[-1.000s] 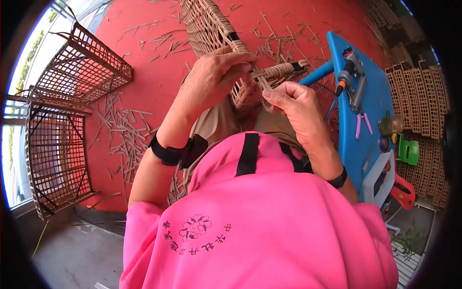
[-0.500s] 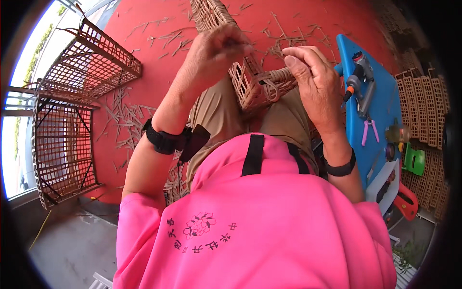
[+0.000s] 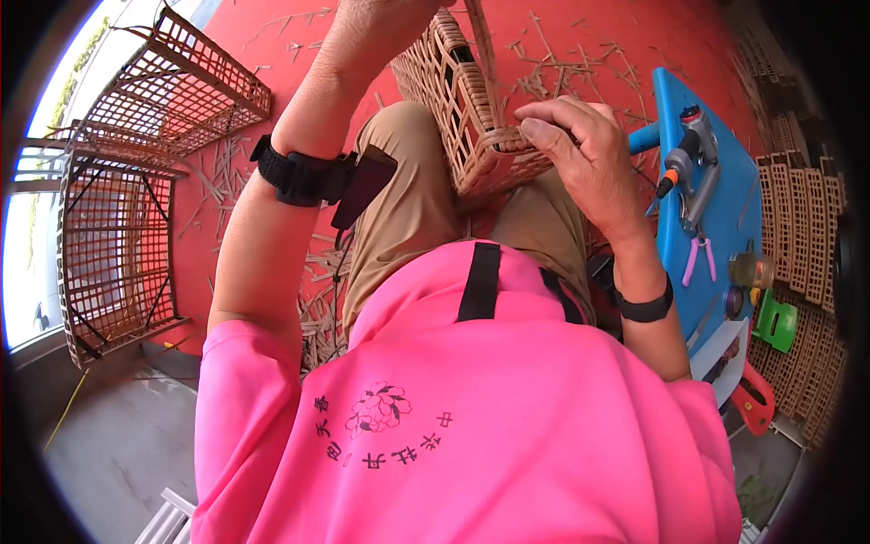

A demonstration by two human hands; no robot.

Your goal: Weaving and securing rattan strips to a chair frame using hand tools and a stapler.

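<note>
A tan wicker basket (image 3: 467,122) stands tilted between my knees, its woven side facing me. From its near corner a flat wicker strip (image 3: 482,54) rises straight up to the top edge of the picture. My left hand (image 3: 390,27) is raised at that edge, closed at the strip's upper end, with its fingertips cut off. At the basket's right corner, my right hand (image 3: 584,154) has thumb and forefinger close together on the rim. Its other fingers are partly hidden.
On my right a blue table (image 3: 702,199) carries a grey tool with an orange tip (image 3: 680,159), pink-handled pliers (image 3: 698,258) and a jar (image 3: 752,270). Large lattice panels (image 3: 118,245) stand at left. Cut strips (image 3: 317,317) litter the red floor. Woven pieces (image 3: 802,227) are stacked far right.
My left hand has moved up and left, drawing the strip upright; the loose loop at the basket's corner is gone. My right hand has come down against the rim.
</note>
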